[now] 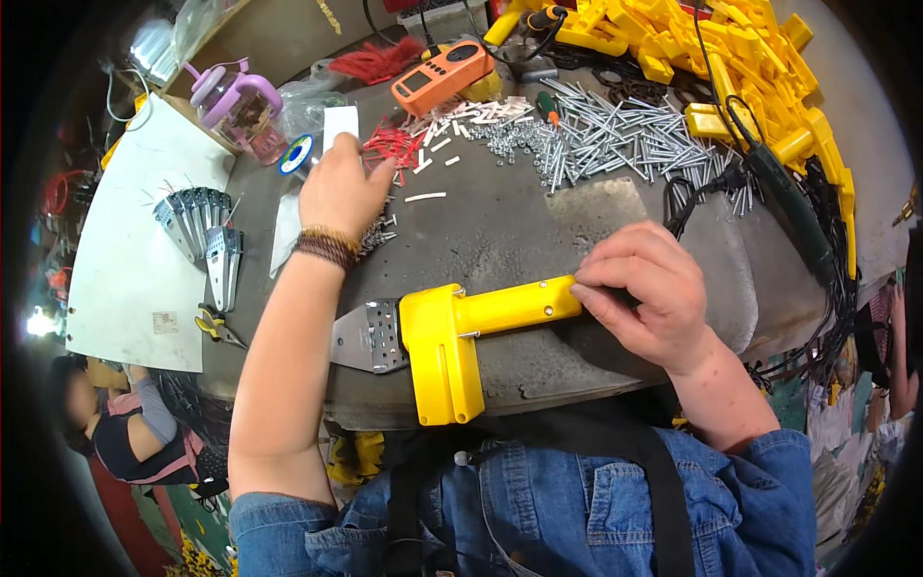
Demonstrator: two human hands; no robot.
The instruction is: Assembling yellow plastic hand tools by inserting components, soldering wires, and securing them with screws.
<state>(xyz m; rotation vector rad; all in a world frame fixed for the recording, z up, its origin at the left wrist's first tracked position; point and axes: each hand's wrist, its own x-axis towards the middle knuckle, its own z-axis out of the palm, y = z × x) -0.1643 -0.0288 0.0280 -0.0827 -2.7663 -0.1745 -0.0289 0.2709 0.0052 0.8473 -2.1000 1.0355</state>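
A yellow plastic tool housing (pixel 444 356) with a long handle lies across the bench edge. Its perforated metal plate (pixel 370 337) points left, and screws stand in the yellow plastic. My right hand (pixel 649 288) is closed in a pinch at the handle's right end; whether a small part is also between the fingertips cannot be made out. Farther left, my left hand (pixel 341 188) reaches over the bench beside a white strip (pixel 340 122). Its thumb stands apart from the bent fingers, whose tips are partly hidden. Small dark screws (pixel 378 234) lie by its wrist.
Long silver screws (pixel 615 125), red sleeves (pixel 394 144) and nuts lie in heaps. Behind are an orange meter (pixel 442 77) and yellow housings (pixel 692 48). A soldering iron (pixel 788 207) hangs at right. Metal plates (pixel 197 226), pliers (pixel 219 327) and a jug (pixel 236 106) are left.
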